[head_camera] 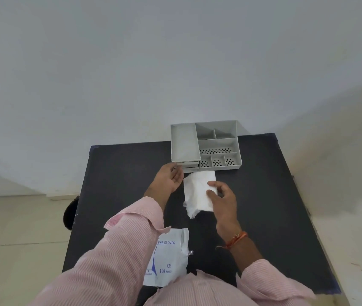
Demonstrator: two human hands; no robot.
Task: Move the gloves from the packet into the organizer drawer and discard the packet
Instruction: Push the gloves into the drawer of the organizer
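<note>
A grey organizer [217,144] stands at the table's far edge, with stacked drawers at its lower left front [188,165]. A white stack of thin gloves [197,193] lies on the dark table just in front of it. My right hand [222,199] rests its fingers on the stack's right side. My left hand [169,178] is at the drawer fronts, fingertips touching them, palm facing the gloves. The white packet [169,259], printed "GLOVES" and "100", lies near me, partly under my left sleeve.
The black table [263,195] ends at a white wall behind the organizer. A dark round object [70,212] shows beside the table's left edge. Pale floor lies on both sides.
</note>
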